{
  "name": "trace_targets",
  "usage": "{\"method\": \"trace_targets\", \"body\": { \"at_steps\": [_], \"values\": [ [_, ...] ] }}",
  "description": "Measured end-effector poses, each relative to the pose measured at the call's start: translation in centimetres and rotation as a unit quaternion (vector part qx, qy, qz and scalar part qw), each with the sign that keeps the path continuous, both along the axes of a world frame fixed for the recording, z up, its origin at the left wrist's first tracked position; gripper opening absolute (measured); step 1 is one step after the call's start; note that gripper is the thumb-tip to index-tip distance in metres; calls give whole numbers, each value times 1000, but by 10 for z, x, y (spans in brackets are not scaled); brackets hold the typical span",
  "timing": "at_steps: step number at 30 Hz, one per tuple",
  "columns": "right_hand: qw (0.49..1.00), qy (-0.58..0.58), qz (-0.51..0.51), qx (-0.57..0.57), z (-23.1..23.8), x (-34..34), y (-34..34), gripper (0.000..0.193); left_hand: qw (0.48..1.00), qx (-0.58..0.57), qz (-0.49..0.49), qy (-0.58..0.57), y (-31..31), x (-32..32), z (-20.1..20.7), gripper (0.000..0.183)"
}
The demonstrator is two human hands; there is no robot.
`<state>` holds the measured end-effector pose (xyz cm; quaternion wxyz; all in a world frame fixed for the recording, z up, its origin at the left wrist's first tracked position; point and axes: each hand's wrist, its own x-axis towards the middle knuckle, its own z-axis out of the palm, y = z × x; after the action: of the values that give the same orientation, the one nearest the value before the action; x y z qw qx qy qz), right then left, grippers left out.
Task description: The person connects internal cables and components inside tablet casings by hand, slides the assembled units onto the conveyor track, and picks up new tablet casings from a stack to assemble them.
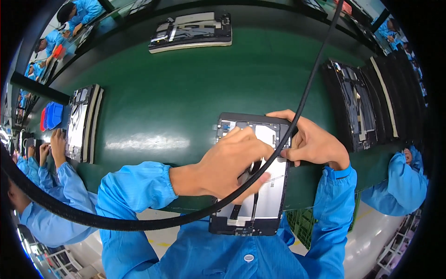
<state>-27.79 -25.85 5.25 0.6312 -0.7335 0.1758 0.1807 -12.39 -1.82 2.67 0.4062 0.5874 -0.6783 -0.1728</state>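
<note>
An opened tablet [272, 200], with a dark frame, silver panel and exposed circuit parts, lies tilted over the near edge of the green table [153, 93]. My left hand [227, 160] is over its middle, fingers curled and thumb bent inward. Whatever those fingertips pinch, if anything, is hidden beneath them; a dark ribbon strip shows just below. At the tablet's upper right edge, my right hand [320, 142] grips the frame, thumb on the side and index finger along the top corner.
A thick black cable [139, 225] arcs in front of my hands. Opened tablets lie stacked at the back [195, 32], left [82, 123] and right [357, 107], beside black padded trays [399, 97]. A co-worker's hand [58, 148] touches the left stack. A blue bin [53, 115] stands behind it.
</note>
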Motion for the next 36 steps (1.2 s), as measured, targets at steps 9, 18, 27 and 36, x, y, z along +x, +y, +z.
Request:
{"method": "trace_targets", "body": {
  "at_steps": [9,18,27,36],
  "values": [
    [972,-175,-138,-79,6,-6,16,53,975,-208,56,-43,42,54,-16,19],
    [841,-397,161,-329,4,24,99,26,892,-348,-198,-209,73,43,-28,22],
    [867,-364,204,-271,-3,24,108,19,899,-321,-203,-220,88,43,-30,13],
    [887,-346,163,-258,-7,29,112,17,902,-318,-207,-206,81,36,-35,13]
  ]
}}
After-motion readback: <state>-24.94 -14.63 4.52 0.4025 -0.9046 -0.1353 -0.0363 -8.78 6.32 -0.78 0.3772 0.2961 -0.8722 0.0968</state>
